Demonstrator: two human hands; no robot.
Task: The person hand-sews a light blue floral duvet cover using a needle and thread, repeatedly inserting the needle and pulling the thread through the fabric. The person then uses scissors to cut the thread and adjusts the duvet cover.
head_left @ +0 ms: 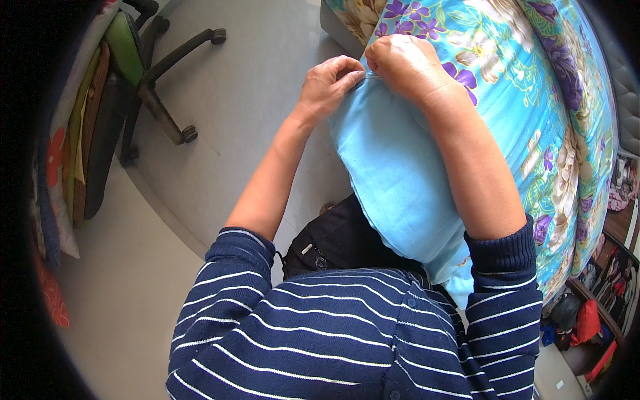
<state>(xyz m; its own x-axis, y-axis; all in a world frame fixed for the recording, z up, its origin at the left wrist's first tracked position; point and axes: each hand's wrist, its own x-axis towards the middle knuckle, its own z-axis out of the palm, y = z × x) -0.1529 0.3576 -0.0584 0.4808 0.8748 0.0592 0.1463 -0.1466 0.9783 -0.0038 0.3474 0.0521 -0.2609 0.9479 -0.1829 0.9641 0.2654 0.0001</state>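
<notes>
My left hand (334, 84) pinches the edge of a light blue cloth (400, 170) between thumb and fingers. Close beside it, my right hand (402, 62) is curled over the same edge, its fingertips mostly hidden beneath the fist. The plain blue cloth hangs from both hands across my lap, over my dark trousers. It lies against a turquoise fabric with purple and cream flowers (500, 115), and whether the two are one piece I cannot tell.
A wheeled chair base (170, 115) stands on the pale floor at the upper left. Folded textiles (75, 165) are stacked at the left edge. At the lower right are shelves with clothes and a red item (585, 322). A tufted grey panel (625, 90) borders the flowered fabric.
</notes>
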